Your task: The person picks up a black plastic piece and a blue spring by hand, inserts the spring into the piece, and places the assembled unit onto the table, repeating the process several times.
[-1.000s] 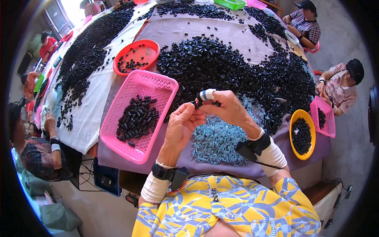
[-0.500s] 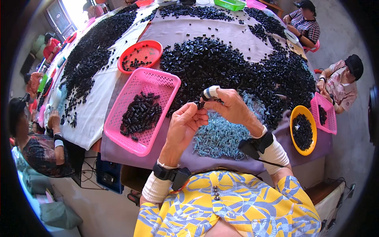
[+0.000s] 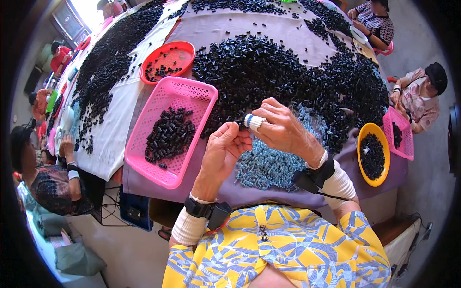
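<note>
My left hand (image 3: pixel 224 146) pinches a small black plastic piece (image 3: pixel 241 125) between thumb and forefinger. Close against it is my right hand (image 3: pixel 283 128), its fingers bent in and closed at the same piece; a white finger sleeve (image 3: pixel 253 122) with blue stripes hides much of the contact. Under the right hand spreads a pile of small clear-blue pieces (image 3: pixel 266 168). A large heap of black plastic pieces (image 3: pixel 269 72) lies just beyond both hands. To the left, a pink perforated basket (image 3: pixel 181 168) holds a mound of black pieces.
Behind the basket sits a red round tray (image 3: pixel 188 50) with some black pieces. A yellow bowl (image 3: pixel 360 158) and another pink basket (image 3: pixel 408 149) stand at the right. Co-workers sit around the cloth-covered table (image 3: pixel 144 113), one (image 3: pixel 422 91) near the right edge.
My right hand has turned over, its knuckles now facing up and its striped finger sleeve swung down toward the piece. My left hand stays nearly in place, still pinching.
</note>
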### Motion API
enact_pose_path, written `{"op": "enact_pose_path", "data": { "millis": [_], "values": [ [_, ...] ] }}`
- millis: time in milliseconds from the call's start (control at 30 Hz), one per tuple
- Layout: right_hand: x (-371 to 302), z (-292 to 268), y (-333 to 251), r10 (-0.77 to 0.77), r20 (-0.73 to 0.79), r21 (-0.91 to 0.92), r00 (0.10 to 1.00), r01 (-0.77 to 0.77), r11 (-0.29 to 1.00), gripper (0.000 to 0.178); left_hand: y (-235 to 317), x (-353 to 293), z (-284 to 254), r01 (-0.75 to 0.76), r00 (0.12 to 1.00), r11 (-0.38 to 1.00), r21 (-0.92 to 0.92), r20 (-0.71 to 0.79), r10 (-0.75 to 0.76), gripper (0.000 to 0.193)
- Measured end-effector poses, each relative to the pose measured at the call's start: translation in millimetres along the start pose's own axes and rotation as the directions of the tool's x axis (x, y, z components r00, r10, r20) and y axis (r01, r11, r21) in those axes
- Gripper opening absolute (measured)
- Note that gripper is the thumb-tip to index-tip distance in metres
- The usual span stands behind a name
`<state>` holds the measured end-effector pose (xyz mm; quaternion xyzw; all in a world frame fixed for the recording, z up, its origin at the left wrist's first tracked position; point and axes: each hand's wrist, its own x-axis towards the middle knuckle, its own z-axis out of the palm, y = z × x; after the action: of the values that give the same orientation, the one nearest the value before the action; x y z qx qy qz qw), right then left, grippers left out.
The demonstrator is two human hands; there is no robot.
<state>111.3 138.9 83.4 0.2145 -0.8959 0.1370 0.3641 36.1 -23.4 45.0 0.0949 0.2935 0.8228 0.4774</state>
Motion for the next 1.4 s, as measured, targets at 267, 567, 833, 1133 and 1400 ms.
{"op": "enact_pose_path", "data": {
  "millis": [267,567,833,1133,1400],
  "values": [
    [-9,-1,7,0.176,0.073,0.189,0.982,-0.187,0.964,0.014,-5,12,-12,0.017,0.999,1.000,-0.017,0.028,-0.016,0.016],
    [-12,15,23,0.220,-0.007,0.215,0.976,-0.213,0.953,0.013,-2,25,-10,0.030,0.998,0.999,0.022,-0.047,-0.029,0.019],
    [-13,26,37,0.312,-0.010,0.307,0.950,-0.294,0.905,0.011,-3,42,-11,0.013,0.993,0.995,0.096,-0.117,-0.002,0.021],
    [-12,32,43,0.566,0.128,0.572,0.814,-0.527,0.628,0.014,2,46,-16,-0.040,0.986,0.936,0.351,-0.138,0.093,0.024],
    [-6,33,43,0.629,0.259,0.635,0.733,-0.620,0.461,0.012,5,49,-12,-0.065,0.983,0.945,0.320,-0.144,0.116,0.024]
  ]
}}
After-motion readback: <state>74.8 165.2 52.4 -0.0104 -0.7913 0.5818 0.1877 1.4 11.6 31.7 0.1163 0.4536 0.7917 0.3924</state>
